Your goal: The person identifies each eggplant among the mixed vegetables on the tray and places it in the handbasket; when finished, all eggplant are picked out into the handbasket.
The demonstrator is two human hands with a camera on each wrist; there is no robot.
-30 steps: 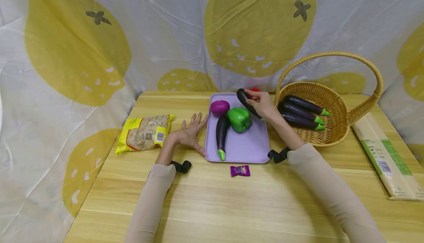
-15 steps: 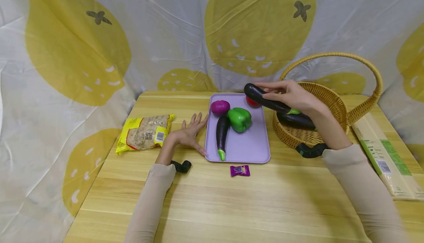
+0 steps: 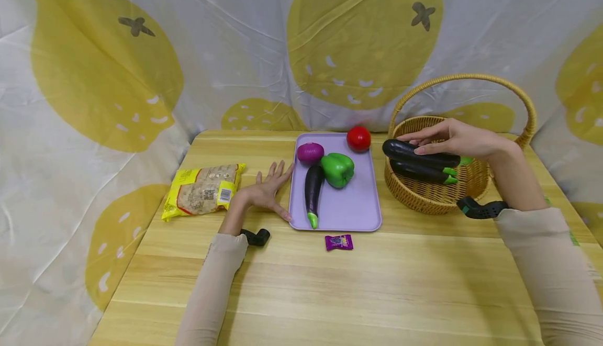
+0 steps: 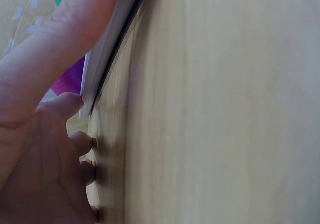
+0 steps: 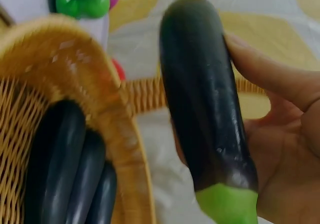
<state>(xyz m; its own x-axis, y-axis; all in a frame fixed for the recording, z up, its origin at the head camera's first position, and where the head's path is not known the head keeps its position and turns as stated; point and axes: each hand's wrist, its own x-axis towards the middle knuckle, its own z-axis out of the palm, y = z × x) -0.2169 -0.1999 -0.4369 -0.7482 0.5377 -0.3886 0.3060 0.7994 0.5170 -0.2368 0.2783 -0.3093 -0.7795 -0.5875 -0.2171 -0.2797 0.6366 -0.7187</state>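
Observation:
In the head view my right hand (image 3: 464, 139) pinches a dark eggplant (image 3: 405, 151) over the wicker basket (image 3: 424, 205). The right wrist view shows this eggplant (image 5: 205, 99) between thumb and fingers, its green stem end pointing down. Several other eggplants (image 5: 55, 159) lie side by side inside the basket. My left hand (image 3: 261, 193) is spread beside the lilac tray (image 3: 350, 212), thumb and index fingertip at its left rim. On that tray are a purple onion (image 3: 310, 153), a green bell pepper (image 3: 338, 170), another eggplant (image 3: 312, 189) and a red tomato (image 3: 359, 139).
A yellow-edged food bag (image 3: 204, 190) lies left of my left hand. Below the tray is a small purple wrapped candy (image 3: 338, 242). The basket's tall handle (image 3: 464, 76) arches over its opening. A lemon-print cloth (image 3: 235, 32) hangs behind the table.
My right hand has lifted the eggplant off the tray and carried it right, over the basket. The tomato now shows fully. My left hand has stayed at the tray's edge.

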